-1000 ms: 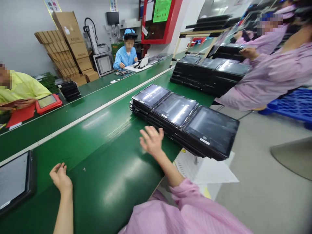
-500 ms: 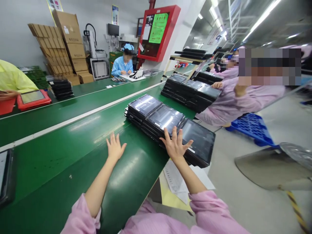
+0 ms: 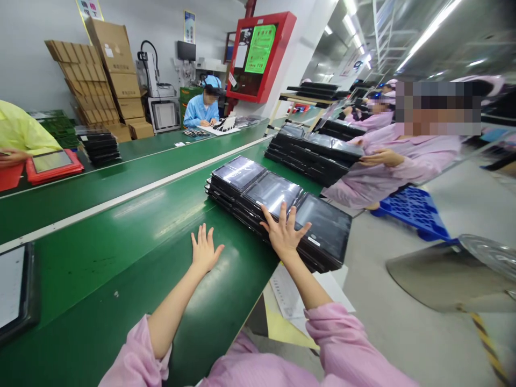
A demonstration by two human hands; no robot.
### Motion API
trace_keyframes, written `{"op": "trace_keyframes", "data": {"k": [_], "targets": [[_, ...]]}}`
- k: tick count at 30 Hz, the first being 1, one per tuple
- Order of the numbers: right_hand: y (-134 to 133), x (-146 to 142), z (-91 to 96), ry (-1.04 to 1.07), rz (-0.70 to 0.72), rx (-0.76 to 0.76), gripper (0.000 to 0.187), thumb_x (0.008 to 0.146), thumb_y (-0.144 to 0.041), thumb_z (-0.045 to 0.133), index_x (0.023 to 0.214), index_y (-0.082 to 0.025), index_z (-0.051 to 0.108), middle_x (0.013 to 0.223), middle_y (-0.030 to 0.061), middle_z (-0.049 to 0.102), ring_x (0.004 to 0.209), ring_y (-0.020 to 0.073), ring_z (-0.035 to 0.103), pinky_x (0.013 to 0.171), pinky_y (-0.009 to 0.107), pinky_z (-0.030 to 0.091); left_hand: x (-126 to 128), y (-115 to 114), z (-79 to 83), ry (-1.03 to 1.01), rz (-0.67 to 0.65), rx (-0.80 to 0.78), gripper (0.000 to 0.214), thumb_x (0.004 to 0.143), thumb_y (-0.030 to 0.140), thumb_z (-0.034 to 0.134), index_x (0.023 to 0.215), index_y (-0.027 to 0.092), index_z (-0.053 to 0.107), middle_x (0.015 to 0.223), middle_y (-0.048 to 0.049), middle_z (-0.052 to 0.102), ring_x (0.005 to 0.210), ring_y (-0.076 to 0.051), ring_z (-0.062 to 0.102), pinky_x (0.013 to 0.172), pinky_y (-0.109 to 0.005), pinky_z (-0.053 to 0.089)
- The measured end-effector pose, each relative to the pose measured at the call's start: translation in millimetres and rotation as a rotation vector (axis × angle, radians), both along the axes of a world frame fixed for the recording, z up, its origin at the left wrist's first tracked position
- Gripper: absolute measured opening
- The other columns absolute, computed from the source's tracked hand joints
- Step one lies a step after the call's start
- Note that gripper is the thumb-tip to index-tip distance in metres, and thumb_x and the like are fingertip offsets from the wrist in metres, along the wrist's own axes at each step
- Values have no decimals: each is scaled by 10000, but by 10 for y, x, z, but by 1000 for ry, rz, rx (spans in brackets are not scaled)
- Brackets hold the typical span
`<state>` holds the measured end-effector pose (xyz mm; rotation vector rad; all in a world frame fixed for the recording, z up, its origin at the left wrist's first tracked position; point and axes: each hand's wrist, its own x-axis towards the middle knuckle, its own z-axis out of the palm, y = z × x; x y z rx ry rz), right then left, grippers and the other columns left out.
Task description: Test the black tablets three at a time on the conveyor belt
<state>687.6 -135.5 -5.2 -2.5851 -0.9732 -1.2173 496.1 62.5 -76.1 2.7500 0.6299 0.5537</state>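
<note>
A stack of black trays [image 3: 245, 207] holds flat glossy screen panels side by side in its top tray. Over the near long side of this stack is my right hand [image 3: 283, 235], its fingers spread across the edge by the middle panel [image 3: 274, 191] and the right-hand panel [image 3: 326, 223]. It grips nothing; whether the fingertips press on the tray cannot be made out. My left hand [image 3: 205, 252] has its fingers apart, flat at or just over the green work surface [image 3: 133, 263], left of the stack and holding nothing.
Another tray stack [image 3: 306, 158] stands beyond, where a co-worker in pink [image 3: 407, 156] has hands on the top. A framed panel [image 3: 16, 290] lies at the left edge. Papers [image 3: 290, 295] hang under the near corner; a metal bin [image 3: 447, 274] and blue pallet [image 3: 411, 209] are at right.
My left hand has moved right, towards the stack. My right hand has shifted slightly left along the tray edge. The co-worker's hand has come down to the far stack, whose top tray appears tilted.
</note>
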Motion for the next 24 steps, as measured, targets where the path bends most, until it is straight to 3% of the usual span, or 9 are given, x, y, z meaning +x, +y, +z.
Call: {"op": "trace_keyframes", "data": {"k": [6,8,11,13,16,20,24], "targets": [[183,-98,80,55,29,-11,666,942,-471,582,1559,-339,370,1645,197,255,1507,461,146,1038,812,-85,-55,28,9,2,8,-3,689,991,529,409,1524,96,355,1631,-270,239,1523,-391,228,1198,-689,174],[417,-207,125,108,146,-84,691,957,-474,544,1584,-284,325,1651,193,242,1524,439,110,1077,785,-83,-57,34,8,-10,9,-3,680,993,524,406,1523,100,357,1627,-273,248,1521,-390,235,1195,-693,173],[882,-279,200,186,409,-273,682,1014,-424,408,1622,-203,189,1664,150,223,1552,319,104,1174,658,-83,-73,45,4,-19,15,8,662,994,518,404,1522,121,365,1632,-262,246,1523,-387,232,1188,-704,176],[1162,-194,270,223,523,-375,672,1027,-361,346,1619,-120,138,1670,137,198,1557,251,95,1219,555,-65,-114,63,-4,-5,21,20,668,995,515,405,1525,112,363,1637,-262,231,1528,-387,216,1188,-708,170],[1413,79,397,241,563,-426,693,992,-296,382,1588,-13,169,1675,152,154,1560,233,58,1245,470,-17,-234,101,-26,34,51,37,691,995,514,406,1530,80,352,1638,-264,220,1532,-385,200,1191,-705,167],[1497,298,467,247,557,-429,766,941,-323,475,1578,6,206,1673,168,141,1561,257,63,1256,448,8,-455,135,-61,46,131,70,690,999,507,400,1529,68,353,1635,-251,244,1534,-371,205,1192,-697,165],[1416,5,313,265,540,-418,805,947,-390,483,1595,-16,184,1666,188,152,1558,304,102,1250,521,-31,-664,142,-85,35,156,113,674,1001,500,406,1523,76,370,1637,-239,250,1534,-359,210,1194,-693,153]]}}
